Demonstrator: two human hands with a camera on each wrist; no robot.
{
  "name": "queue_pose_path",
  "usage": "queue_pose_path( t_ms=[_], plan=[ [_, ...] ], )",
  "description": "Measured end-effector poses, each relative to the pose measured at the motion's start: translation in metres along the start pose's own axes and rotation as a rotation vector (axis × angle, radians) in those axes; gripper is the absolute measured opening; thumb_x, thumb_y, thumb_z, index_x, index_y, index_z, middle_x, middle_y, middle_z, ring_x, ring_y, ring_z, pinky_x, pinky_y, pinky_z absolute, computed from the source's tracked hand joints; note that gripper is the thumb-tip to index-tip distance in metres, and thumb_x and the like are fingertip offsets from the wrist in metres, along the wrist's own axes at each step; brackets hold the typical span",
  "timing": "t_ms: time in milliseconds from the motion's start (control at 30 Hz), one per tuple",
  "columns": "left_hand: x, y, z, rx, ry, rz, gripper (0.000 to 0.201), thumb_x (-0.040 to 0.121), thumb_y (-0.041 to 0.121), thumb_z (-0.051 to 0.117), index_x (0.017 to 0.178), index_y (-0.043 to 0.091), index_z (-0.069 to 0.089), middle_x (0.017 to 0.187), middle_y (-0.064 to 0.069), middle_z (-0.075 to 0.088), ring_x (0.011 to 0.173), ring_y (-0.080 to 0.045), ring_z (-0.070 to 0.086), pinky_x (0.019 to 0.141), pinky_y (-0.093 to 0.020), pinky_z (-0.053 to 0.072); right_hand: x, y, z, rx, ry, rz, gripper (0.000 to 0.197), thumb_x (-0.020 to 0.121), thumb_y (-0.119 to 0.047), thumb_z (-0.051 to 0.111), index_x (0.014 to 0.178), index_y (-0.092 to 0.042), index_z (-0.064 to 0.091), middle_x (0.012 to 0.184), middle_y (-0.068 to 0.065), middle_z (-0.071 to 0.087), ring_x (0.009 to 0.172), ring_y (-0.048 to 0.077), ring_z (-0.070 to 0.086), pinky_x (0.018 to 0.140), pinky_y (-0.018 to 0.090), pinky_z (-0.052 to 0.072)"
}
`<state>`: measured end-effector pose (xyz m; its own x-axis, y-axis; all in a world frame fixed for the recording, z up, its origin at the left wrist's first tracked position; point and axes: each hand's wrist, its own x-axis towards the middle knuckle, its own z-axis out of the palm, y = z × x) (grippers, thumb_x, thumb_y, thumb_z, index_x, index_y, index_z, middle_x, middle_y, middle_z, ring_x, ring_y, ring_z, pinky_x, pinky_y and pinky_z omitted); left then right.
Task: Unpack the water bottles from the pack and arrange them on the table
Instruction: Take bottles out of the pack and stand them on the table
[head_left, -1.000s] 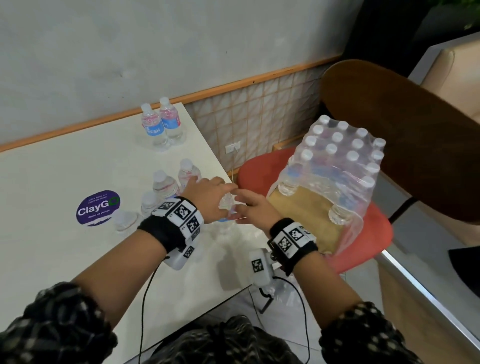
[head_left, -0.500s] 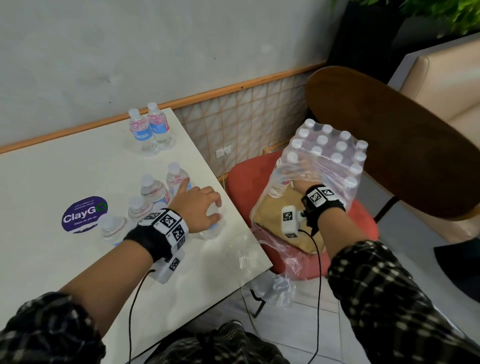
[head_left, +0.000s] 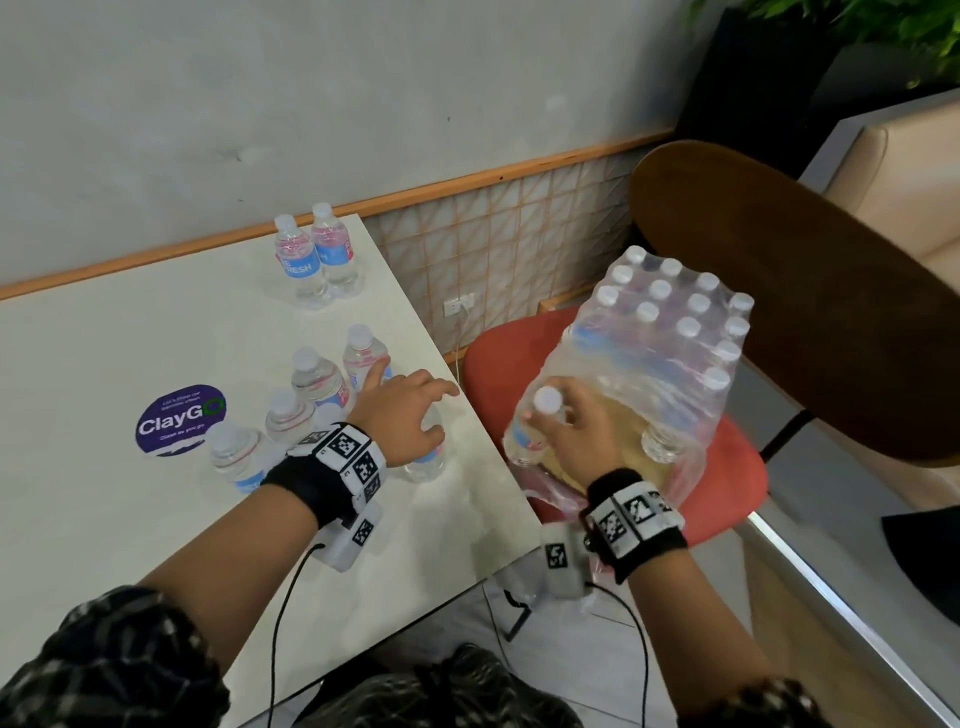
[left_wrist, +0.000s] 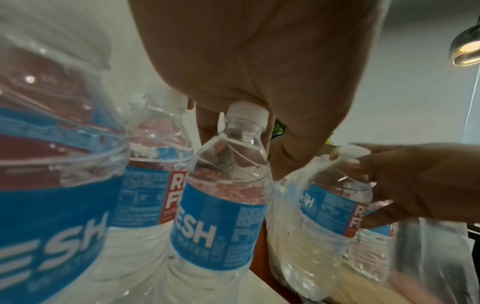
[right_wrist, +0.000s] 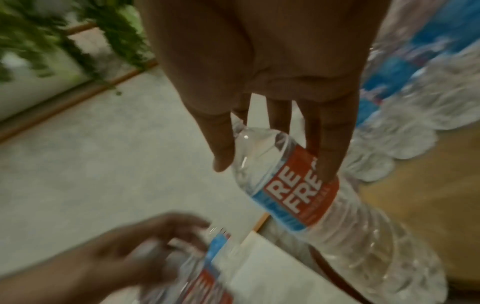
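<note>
Table (head_left: 130, 322), 9 o'clock: a cluster of upright bottles (head_left: 311, 376) beside the purple sticker (head_left: 179, 420), and two more (head_left: 317, 260) at the far edge, 11 o'clock. Left hand (head_left: 397, 415) rests over the cap of the nearest table bottle (left_wrist: 221, 197), fingers loosely spread and not clamping it; position unchanged from half a second ago. Right hand (head_left: 576, 431), at 3 o'clock, was then reaching into the pack (head_left: 675, 332) on the red chair (head_left: 737, 478). It now holds a bottle (head_left: 537, 423) by the neck, fingers curled round it, drawn out at the pack's torn opening, above the chair seat.
</note>
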<state>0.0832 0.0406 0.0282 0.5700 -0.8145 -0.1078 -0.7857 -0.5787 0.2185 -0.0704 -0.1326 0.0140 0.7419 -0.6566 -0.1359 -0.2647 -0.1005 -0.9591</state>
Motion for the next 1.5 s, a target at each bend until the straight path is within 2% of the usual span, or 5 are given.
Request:
queue_pose_path(
  t_ms=[200,600,800,1200,1500],
  plan=[
    [-0.005,0.005,-0.004,-0.070,-0.014,-0.014,0.112,0.043,0.094,0.043,0.142,0.047,0.017,0.130,0.011,0.049,0.123,-0.010,0.048,0.117,-0.049,0.000,-0.014,-0.011,0.054,-0.073,-0.168,-0.203,0.027,0.081,-0.021,0.070,0.105,-0.024,0.059,0.093,-0.008,0.065,0.081,0.004,0.059,0.072,0.017,0.049],
    [-0.001,0.000,-0.006,-0.122,-0.002,-0.105,0.065,0.060,0.076,0.047,0.119,0.051,0.053,0.118,0.018,0.061,0.115,-0.008,0.054,0.115,-0.048,-0.005,0.008,0.028,0.046,0.064,-0.437,0.096,0.049,0.085,-0.014,0.068,0.132,-0.018,0.051,0.127,0.010,0.059,0.108,0.020,0.058,0.091,0.031,0.049],
    [-0.001,-0.002,-0.008,-0.162,-0.032,-0.133,0.057,0.059,0.065,0.061,0.114,0.050,0.054,0.112,0.021,0.061,0.114,-0.008,0.053,0.116,-0.046,-0.006,0.010,0.027,-0.032,-0.146,0.353,0.366,0.055,0.090,-0.024,0.059,0.137,-0.001,0.040,0.132,0.016,0.052,0.111,0.026,0.054,0.095,0.034,0.044],
    [-0.008,0.002,-0.021,-0.209,-0.122,-0.104,0.046,0.066,0.050,0.077,0.108,0.043,0.060,0.093,0.027,0.053,0.115,-0.006,0.053,0.115,-0.042,-0.014,0.007,0.024,-0.079,-0.502,0.308,0.564,0.025,0.092,-0.015,0.052,0.116,-0.007,0.056,0.112,0.021,0.056,0.111,0.026,0.052,0.105,0.041,0.037],
    [-0.010,-0.001,-0.022,-0.138,-0.143,-0.069,0.054,0.068,0.053,0.074,0.119,0.043,0.057,0.114,0.018,0.061,0.125,-0.009,0.047,0.115,-0.046,-0.016,0.011,0.034,-0.074,-0.448,0.405,0.524,0.059,0.088,-0.053,0.054,0.103,0.002,0.066,0.097,0.019,0.062,0.080,0.024,0.051,0.060,0.024,0.035]
  ],
)
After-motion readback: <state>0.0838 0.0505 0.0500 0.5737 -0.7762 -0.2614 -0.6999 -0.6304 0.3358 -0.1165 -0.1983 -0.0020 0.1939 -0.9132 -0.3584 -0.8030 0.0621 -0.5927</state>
